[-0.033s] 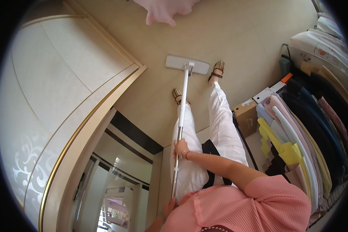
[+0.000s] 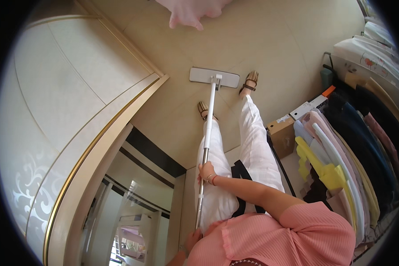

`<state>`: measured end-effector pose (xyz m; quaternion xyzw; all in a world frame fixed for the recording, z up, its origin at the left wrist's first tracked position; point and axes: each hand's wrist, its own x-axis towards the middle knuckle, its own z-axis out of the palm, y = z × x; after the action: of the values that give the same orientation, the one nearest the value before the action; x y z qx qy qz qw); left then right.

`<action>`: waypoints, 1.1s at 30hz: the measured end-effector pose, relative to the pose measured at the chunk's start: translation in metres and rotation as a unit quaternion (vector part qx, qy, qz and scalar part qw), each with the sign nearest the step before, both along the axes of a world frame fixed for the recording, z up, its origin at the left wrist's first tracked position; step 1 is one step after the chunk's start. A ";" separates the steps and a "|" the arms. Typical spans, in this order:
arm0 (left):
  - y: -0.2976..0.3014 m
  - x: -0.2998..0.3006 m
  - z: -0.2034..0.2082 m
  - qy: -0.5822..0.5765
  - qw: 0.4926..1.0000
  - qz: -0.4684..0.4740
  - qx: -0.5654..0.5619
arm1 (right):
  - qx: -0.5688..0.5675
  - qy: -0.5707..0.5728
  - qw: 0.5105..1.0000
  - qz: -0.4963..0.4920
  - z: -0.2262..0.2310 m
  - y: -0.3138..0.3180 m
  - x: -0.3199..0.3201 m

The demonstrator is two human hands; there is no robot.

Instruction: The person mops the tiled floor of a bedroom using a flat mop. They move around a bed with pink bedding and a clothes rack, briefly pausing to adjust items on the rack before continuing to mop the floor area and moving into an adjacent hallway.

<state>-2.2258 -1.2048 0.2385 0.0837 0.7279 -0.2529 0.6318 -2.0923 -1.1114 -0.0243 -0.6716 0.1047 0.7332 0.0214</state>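
Note:
A flat mop with a pale rectangular head (image 2: 201, 75) lies on the tiled floor in front of my feet. Its pole (image 2: 211, 106) is white near the head and bare shiny metal closer to me, running back toward my body. My right hand (image 2: 207, 172) is wrapped round the metal part, at the level of my thigh. Lower down, beside my waist, my left hand (image 2: 193, 240) closes on the pole's near end, partly hidden by my pink top.
A white door with gold trim (image 2: 75, 66) stands at the left, beside a glossy dark-edged panel (image 2: 148, 184). On the right hang many clothes (image 2: 341, 146) over a cardboard box (image 2: 281, 133). Pink fabric (image 2: 193, 13) hangs at the far edge. My sandalled feet (image 2: 249, 82) stand near the mop head.
The mop head has slid very slightly nearer to my feet. Both hands keep their hold on the pole.

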 end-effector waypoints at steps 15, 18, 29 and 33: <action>0.164 0.160 -0.213 -0.161 0.972 0.010 0.173 | 0.172 -0.111 0.979 0.027 -0.161 0.234 0.227; 0.180 0.179 -0.211 -0.159 0.971 -0.003 0.180 | 0.163 -0.129 0.978 0.011 -0.179 0.239 0.251; 0.047 0.060 -0.025 -0.039 0.987 0.150 -0.047 | 0.042 -0.026 0.998 0.046 -0.028 0.048 0.063; 0.040 0.060 -0.020 -0.027 0.975 0.200 -0.096 | 0.006 0.017 0.999 0.048 -0.021 0.046 0.064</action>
<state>-2.1655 -1.1649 0.2185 -0.1180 0.6850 -0.1876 0.6940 -2.0287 -1.0651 -0.0455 -0.6628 0.0685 0.7456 -0.0113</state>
